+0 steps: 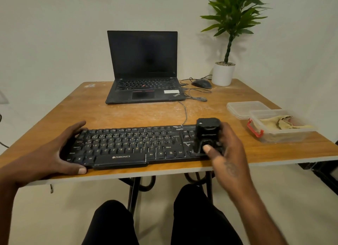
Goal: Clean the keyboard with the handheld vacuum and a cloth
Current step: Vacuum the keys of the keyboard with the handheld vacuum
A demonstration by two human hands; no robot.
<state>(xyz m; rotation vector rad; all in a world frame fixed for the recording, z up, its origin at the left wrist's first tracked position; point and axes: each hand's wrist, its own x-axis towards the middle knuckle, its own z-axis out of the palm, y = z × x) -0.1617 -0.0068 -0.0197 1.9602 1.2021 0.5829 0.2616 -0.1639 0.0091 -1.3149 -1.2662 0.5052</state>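
Observation:
A black keyboard (pixel 131 146) lies along the front edge of the wooden table (pixel 139 113). My left hand (pixel 54 153) grips its left end, thumb at the front edge and fingers over the back. A small black handheld vacuum (pixel 207 133) stands on the right end of the keyboard, over the number pad. My right hand (pixel 226 153) holds it, thumb on its front and fingers round its right side. A yellowish cloth (pixel 281 123) lies crumpled in a clear plastic box (pixel 270 136) at the right.
An open black laptop (pixel 144 69) stands at the back middle, with a mouse (pixel 201 83) and loose cables to its right. A potted plant (pixel 223 74) occupies the back right corner. The box's clear lid (pixel 239 107) lies behind the box. My knees are under the table.

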